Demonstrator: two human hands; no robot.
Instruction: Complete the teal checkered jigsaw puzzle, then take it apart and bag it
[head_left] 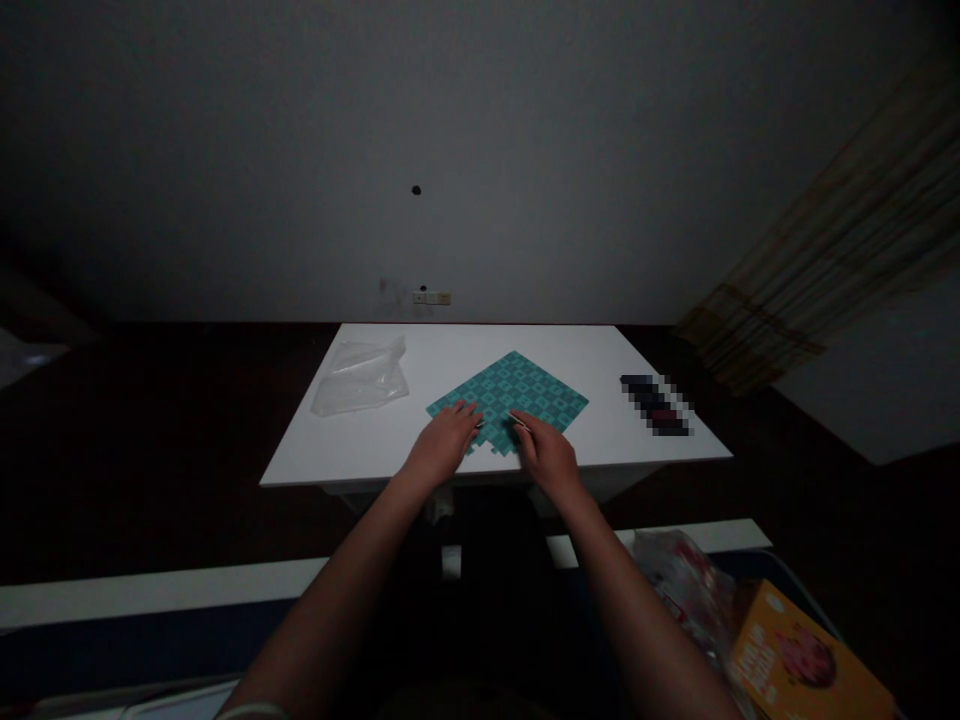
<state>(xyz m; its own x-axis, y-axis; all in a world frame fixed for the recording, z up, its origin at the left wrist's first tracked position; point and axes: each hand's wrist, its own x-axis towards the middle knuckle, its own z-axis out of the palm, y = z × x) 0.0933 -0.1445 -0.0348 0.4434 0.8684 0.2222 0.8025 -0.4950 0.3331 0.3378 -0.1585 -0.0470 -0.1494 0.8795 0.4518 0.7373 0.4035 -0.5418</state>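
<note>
A teal checkered jigsaw puzzle [517, 385] lies on the white table, turned so that one corner points toward me. That near corner has a jagged gap where the white tabletop shows. My left hand [448, 438] rests on the puzzle's left side, fingers stretched over its surface; a small pale edge shows by the fingertips. Over the puzzle's near right part, my right hand [546, 452] pinches a small puzzle piece [519, 421], seen as a thin light edge. Its lower fingers are curled and partly hidden.
A crumpled clear plastic bag [361, 375] lies at the table's left. A pixelated dark object [658, 405] sits near the right edge. Below right are an orange puzzle box [806, 660] and another clear bag [686, 580]. A wall with sockets [432, 298] stands behind the table.
</note>
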